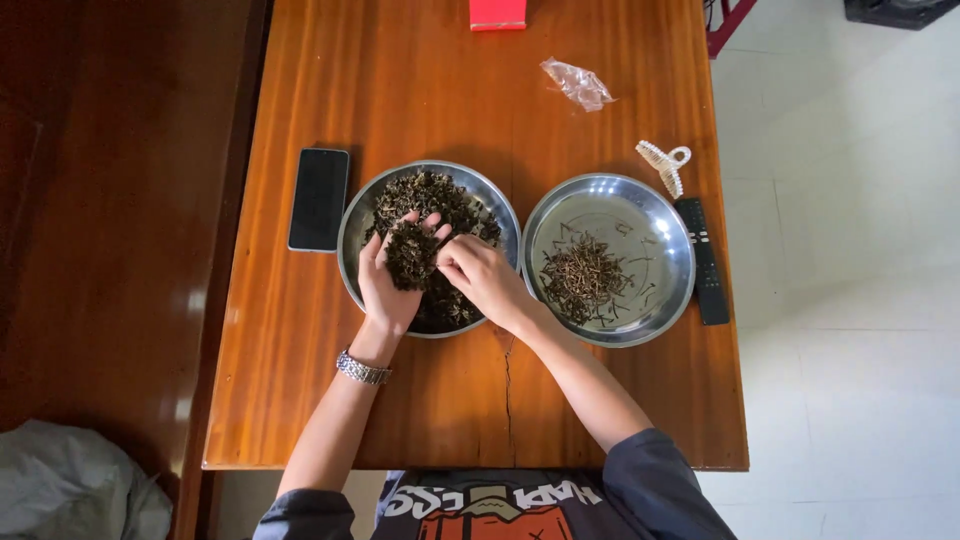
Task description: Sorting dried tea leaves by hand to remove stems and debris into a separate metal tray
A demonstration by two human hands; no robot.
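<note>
Wooden table (300,380): shiny and brown, with a crack near the front edge.
Left bowl (352,232): a round metal bowl, full of dark dried leaves (432,195).
Left hand (392,280): it is over the left bowl, palm up and cupped, fingers half curled. It holds a clump of leaves (412,255).
Right hand (482,275): it is just beside the left hand, over the same bowl. Its fingertips are pinched together at the clump. I cannot tell if they have a piece between them.
Watch (362,369): silver, on the left wrist.
Right bowl (640,205): also round metal, touching the left bowl. It has a small pile of thin brown stems (582,278) in it.
Phone (319,199): black, flat on the table, just left of the left bowl.
Remote (704,260): black and long, just right of the right bowl.
Hair clip (664,163): pale, near the top of the remote.
Plastic bag (578,84): small, clear and crumpled, farther back.
Red box (498,14): at the far edge of the table.
</note>
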